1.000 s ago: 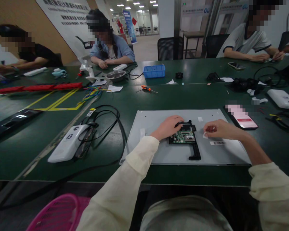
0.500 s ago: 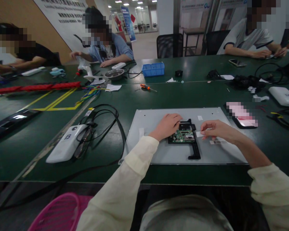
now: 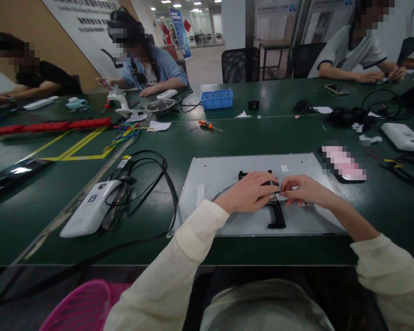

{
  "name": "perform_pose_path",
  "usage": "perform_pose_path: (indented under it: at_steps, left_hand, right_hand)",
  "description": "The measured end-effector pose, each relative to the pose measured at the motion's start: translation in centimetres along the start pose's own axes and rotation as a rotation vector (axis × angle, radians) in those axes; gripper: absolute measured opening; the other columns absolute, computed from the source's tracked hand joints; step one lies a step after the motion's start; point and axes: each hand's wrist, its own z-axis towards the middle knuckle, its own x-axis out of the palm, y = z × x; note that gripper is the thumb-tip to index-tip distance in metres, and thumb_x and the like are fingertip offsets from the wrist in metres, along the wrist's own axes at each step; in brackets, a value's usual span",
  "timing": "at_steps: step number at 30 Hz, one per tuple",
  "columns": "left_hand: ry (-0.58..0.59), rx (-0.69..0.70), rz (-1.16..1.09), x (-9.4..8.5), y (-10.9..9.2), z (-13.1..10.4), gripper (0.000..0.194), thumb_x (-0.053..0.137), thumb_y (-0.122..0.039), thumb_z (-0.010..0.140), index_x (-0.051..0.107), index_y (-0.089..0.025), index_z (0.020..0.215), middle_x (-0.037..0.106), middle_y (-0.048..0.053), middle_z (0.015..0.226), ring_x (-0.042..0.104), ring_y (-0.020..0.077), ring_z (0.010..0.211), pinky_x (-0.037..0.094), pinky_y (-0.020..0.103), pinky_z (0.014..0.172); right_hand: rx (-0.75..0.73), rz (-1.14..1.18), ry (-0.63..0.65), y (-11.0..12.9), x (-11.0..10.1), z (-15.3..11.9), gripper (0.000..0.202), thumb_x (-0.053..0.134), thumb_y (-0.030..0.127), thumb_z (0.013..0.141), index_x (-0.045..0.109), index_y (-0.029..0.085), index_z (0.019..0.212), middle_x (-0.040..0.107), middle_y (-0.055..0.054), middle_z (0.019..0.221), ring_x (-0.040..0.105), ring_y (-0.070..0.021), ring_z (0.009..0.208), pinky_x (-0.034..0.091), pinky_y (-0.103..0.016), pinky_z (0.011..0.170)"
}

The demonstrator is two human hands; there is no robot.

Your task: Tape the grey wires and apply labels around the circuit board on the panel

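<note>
A flat grey panel [image 3: 214, 168] lies on the green table in front of me, with a black bracket [image 3: 278, 217] on it. My left hand [image 3: 250, 193] is over the bracket and hides most of it and the circuit board; its fingers are stretched out and slightly apart, their tips close to my right fingers. My right hand [image 3: 305, 189] pinches a small white strip [image 3: 282, 196] at the bracket's right edge. Whether my left fingertips touch this strip I cannot tell. More white pieces, one a small label [image 3: 284, 168], are on the panel.
Left of the panel are a white power bank [image 3: 89, 209] and looped black cables [image 3: 165, 168]. A phone [image 3: 343, 163] lies to the right. Further back are an orange screwdriver [image 3: 209, 126], a blue basket [image 3: 216, 99] and a metal bowl [image 3: 160, 107]. Several people sit around the table.
My left hand has moved right and slightly down, covering the circuit board. My right hand has shifted slightly left with the white strip, so the fingers of both hands now nearly meet.
</note>
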Motion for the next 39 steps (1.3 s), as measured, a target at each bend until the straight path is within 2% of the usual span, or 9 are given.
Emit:
perform_pose_path:
  at_steps: [6, 10, 19, 23, 28, 33, 37, 39]
  left_hand:
    - [0.023, 0.052, 0.007, -0.1, -0.6, 0.0, 0.03, 0.047, -0.022, 0.09, 0.062, -0.025, 0.115, 0.057, 0.008, 0.123, 0.046, 0.0228, 0.124, 0.037, 0.044, 0.105]
    - [0.013, 0.063, 0.005, 0.2, -0.7, 0.0, 0.026, 0.05, -0.021, 0.088, 0.065, -0.023, 0.11, 0.058, 0.009, 0.122, 0.046, 0.0229, 0.124, 0.037, 0.044, 0.105]
    - [0.024, 0.053, 0.004, 0.4, -0.6, 0.0, 0.029, 0.047, -0.021, 0.089, 0.064, -0.021, 0.113, 0.057, 0.01, 0.122, 0.045, 0.0224, 0.125, 0.034, 0.043, 0.109]
    - [0.03, 0.042, -0.004, 0.5, -0.7, 0.0, 0.028, 0.047, -0.019, 0.088, 0.064, -0.021, 0.111, 0.059, 0.009, 0.121, 0.046, 0.022, 0.125, 0.034, 0.043, 0.109]
    - [0.038, 0.033, -0.016, 0.5, -0.7, 0.1, 0.027, 0.047, -0.019, 0.088, 0.063, -0.019, 0.11, 0.059, 0.009, 0.12, 0.047, 0.0218, 0.123, 0.035, 0.043, 0.109]
    - [0.017, 0.05, -0.024, 0.7, -0.4, 0.1, 0.024, 0.049, -0.019, 0.087, 0.063, -0.018, 0.107, 0.06, 0.01, 0.118, 0.048, 0.022, 0.121, 0.037, 0.042, 0.107]
    - [0.038, 0.062, -0.007, 0.9, -0.3, 0.0, 0.025, 0.048, -0.02, 0.088, 0.062, -0.016, 0.109, 0.059, 0.011, 0.119, 0.047, 0.0226, 0.122, 0.036, 0.042, 0.108]
    - [0.045, 0.062, -0.005, 0.9, -0.3, 0.0, 0.026, 0.048, -0.02, 0.089, 0.061, -0.017, 0.111, 0.059, 0.011, 0.12, 0.046, 0.0228, 0.124, 0.035, 0.043, 0.108]
  right_hand:
    - [-0.007, -0.004, -0.024, -0.2, 0.1, 0.1, 0.026, 0.068, 0.039, 0.073, 0.057, 0.019, 0.085, 0.063, -0.001, 0.077, 0.07, -0.0186, 0.068, 0.042, -0.016, 0.038]
    - [-0.003, 0.005, -0.044, -0.1, 0.3, 0.1, 0.029, 0.069, 0.042, 0.072, 0.056, 0.02, 0.085, 0.064, -0.002, 0.079, 0.07, -0.0189, 0.069, 0.044, -0.017, 0.04]
    - [-0.043, 0.03, -0.06, -0.2, 0.4, 0.1, 0.035, 0.069, 0.047, 0.072, 0.054, 0.02, 0.088, 0.063, -0.002, 0.08, 0.07, -0.019, 0.068, 0.045, -0.019, 0.042]
    - [-0.085, -0.081, -0.074, -0.1, 0.5, 0.0, 0.031, 0.066, 0.046, 0.074, 0.057, 0.02, 0.087, 0.064, -0.001, 0.079, 0.068, -0.0165, 0.061, 0.043, -0.02, 0.041]
    - [-0.21, -0.286, -0.113, 0.0, 0.1, -0.2, 0.019, 0.064, 0.038, 0.075, 0.064, 0.02, 0.083, 0.065, 0.0, 0.079, 0.06, -0.0117, 0.056, 0.046, -0.025, 0.055]
    - [-0.325, -0.469, -0.194, -0.3, 0.2, -0.1, 0.016, 0.065, 0.034, 0.073, 0.07, 0.022, 0.08, 0.065, -0.002, 0.082, 0.057, -0.0134, 0.062, 0.045, -0.028, 0.059]
    - [-0.38, -0.503, -0.192, -0.4, -0.2, -0.1, 0.016, 0.063, 0.036, 0.076, 0.071, 0.022, 0.08, 0.065, -0.003, 0.079, 0.058, -0.0147, 0.063, 0.046, -0.029, 0.059]
    - [-0.406, -0.544, -0.245, -0.4, -0.9, 0.1, 0.018, 0.06, 0.037, 0.079, 0.07, 0.022, 0.082, 0.066, -0.003, 0.082, 0.059, -0.0156, 0.064, 0.047, -0.03, 0.061]
